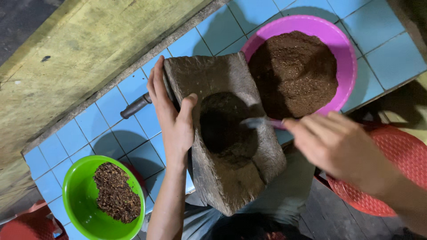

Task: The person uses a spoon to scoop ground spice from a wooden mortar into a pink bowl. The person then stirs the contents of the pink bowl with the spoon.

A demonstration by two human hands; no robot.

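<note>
A: What is under everything?

B: A worktop (111, 115) with light blue tiles. Next to it, at the top left, is a rough yellow-green wall.

A: What is in the middle?

B: A big brown stone mortar (222, 133). It leans over the near edge of the worktop, tipped toward the person. It has a dark hollow in it, with dark brown powder inside.

A: What does the left hand do?

B: The left hand (171, 115) grips the left rim of the stone mortar. The thumb lies on top and the fingers wrap around the side.

A: And the right hand?

B: The right hand (338, 142) is closed on a thin spoon (260, 122). It looks blurry. Its tip is at the right edge of the hollow.

A: What else is there?

B: A pink bowl (347, 53) sits just behind the mortar on the right, touching it. It is full of fine brown powder (296, 73). A green bowl (78, 195) sits at the lower left, well apart. It holds a pile of dark, rough bits (116, 193). A dark handle (135, 106) pokes out behind the left hand. A red plastic stool (391, 173) is under the right arm.
</note>
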